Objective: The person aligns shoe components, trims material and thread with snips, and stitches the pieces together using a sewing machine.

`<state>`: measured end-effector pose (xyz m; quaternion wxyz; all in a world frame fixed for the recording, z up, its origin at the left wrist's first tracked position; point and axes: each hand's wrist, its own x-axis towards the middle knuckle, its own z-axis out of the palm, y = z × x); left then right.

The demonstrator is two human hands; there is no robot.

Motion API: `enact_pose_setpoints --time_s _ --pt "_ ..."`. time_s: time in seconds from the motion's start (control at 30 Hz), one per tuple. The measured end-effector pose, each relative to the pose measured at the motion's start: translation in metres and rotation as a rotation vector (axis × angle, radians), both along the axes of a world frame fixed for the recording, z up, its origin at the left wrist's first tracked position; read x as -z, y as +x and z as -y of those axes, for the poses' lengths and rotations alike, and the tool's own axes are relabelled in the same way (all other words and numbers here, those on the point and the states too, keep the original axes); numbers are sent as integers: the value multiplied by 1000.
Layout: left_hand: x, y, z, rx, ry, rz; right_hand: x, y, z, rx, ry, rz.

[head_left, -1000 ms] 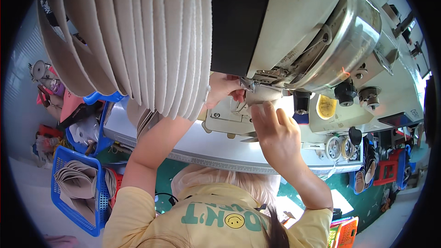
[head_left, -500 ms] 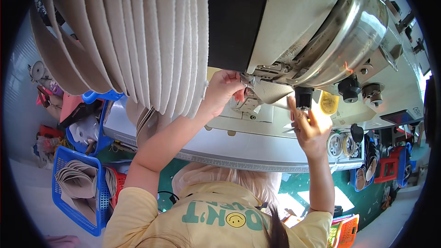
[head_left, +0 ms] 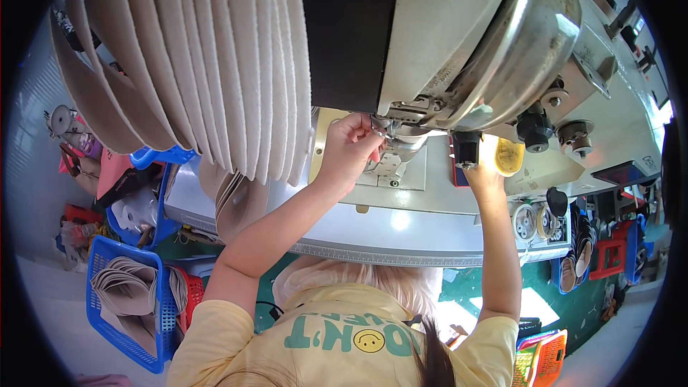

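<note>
Close by the presser foot (head_left: pixel 387 126) of a sewing machine (head_left: pixel 451 36), the thumb and fingers of my left hand (head_left: pixel 351 145) are pinched together. Whatever lies between the fingertips is too small to make out. My right hand (head_left: pixel 487 170) reaches behind a black knob (head_left: pixel 467 149) on the machine, beside a yellow round container (head_left: pixel 510 158), and its fingers are hidden. Under the needle area sits a metal plate (head_left: pixel 390 169). Many curved beige fabric-like pieces (head_left: pixel 215 64) hang in a thick row left of the machine, above my left forearm.
The white table (head_left: pixel 423 223) has a ruler-marked front edge. Spools (head_left: pixel 524 222) lie at its right end. On the left a blue basket (head_left: pixel 95 294) holds folded beige pieces, with a red basket (head_left: pixel 193 297) beside it. An orange basket (head_left: pixel 550 362) stands at lower right.
My right hand has moved away from me, behind the black knob. The beige piece that stretched between my hands no longer shows there. My left hand stays pinched by the presser foot.
</note>
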<state>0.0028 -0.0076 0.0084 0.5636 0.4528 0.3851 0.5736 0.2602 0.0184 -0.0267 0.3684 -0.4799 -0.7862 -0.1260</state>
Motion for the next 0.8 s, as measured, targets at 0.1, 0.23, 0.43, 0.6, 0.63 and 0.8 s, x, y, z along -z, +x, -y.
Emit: enact_pose_setpoints --time_s 0.1,0.23,0.43,0.6,0.63,0.8 --pt "2 0 -1 -6 23 -10 6 -3 -12 61 -27 -3" --pt "12 1 1 -22 101 -22 10 -6 -17 133 5 51" --pt "24 -5 -5 -549 733 -621 7 -9 -14 152 -89 56" --pt "21 -29 -30 -569 1038 -1139 5 -9 -17 124 -137 57" --pt "20 -33 -35 -479 1049 -1074 5 -10 -18 128 -141 63" --pt "23 -43 -45 -215 1044 -969 3 -13 -19 165 -156 78"
